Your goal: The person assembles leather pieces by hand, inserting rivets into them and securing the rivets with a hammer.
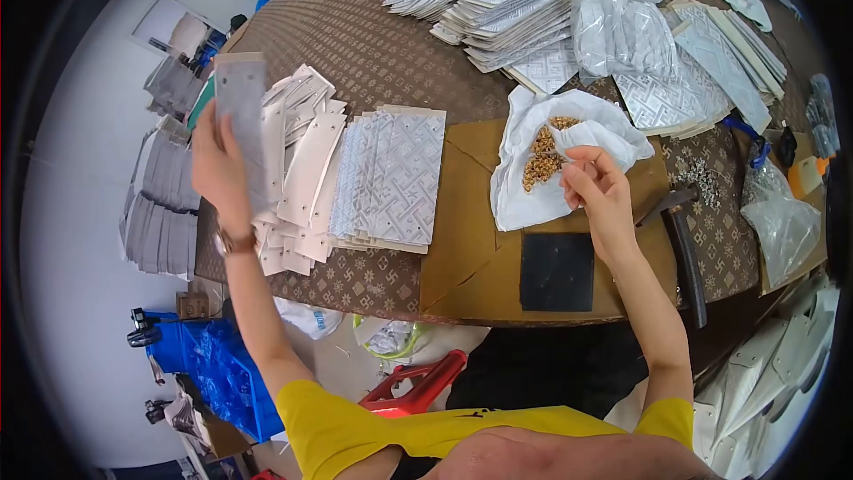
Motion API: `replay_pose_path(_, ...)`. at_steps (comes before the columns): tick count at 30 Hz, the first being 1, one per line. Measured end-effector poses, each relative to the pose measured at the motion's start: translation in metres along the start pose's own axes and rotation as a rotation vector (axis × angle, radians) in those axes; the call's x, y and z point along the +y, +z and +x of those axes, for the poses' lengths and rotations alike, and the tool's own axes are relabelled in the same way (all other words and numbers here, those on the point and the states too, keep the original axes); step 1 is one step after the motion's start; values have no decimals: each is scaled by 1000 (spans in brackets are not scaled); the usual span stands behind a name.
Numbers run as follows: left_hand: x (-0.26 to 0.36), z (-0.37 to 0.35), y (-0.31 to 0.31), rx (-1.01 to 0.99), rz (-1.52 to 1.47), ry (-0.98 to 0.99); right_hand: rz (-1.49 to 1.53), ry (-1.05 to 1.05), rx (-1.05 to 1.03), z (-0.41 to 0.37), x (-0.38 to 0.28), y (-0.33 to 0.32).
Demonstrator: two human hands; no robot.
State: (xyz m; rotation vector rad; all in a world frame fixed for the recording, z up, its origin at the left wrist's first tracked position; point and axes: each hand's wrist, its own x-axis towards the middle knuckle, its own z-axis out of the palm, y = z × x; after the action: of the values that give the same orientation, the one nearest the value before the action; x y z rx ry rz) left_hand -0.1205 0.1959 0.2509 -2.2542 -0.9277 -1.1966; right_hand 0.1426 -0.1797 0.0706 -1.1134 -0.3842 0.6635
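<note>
Gripping a flat grey strip (242,124), the left hand (218,164) has it up over the table's left side, right by the pale pieces (311,156). Kinda blurry, but it's long, with a beige top edge and little dark dots. Right hand's (597,185) curled near gold bits (544,160) on white cloth (515,200); can't tell if it's pinching any.

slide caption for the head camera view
Left hand holding a pale panel, right hand beside small gold-coloured pieces on white wrapping
</note>
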Motion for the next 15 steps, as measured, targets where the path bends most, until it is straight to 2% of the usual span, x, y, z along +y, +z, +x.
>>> replay_pose_path(4, -66, -4, 49, -97, 190, 103, -28, -20, -47, 3, -2, -3)
replay_pose_path(6, -31, -40, 67, -219, -88, 48, -43, -11, -23, 4, -2, -4)
replay_pose_path(8, 16, -79, 82, -435, -263, 29, -57, -13, -6, 5, 0, -5)
replay_pose_path(10, 62, -107, 90, -647, -295, 70, -83, 10, -24, 6, 4, -6)
replay_pose_path(11, 81, -116, 90, -646, -306, 64, -99, 25, -33, 6, 6, -7)
replay_pose_path(13, 113, -126, 87, -705, -182, 172, -113, 35, -49, 5, 11, -7)
replay_pose_path(15, 104, -136, 105, -699, -211, 150, -112, 51, -92, 6, 12, -6)
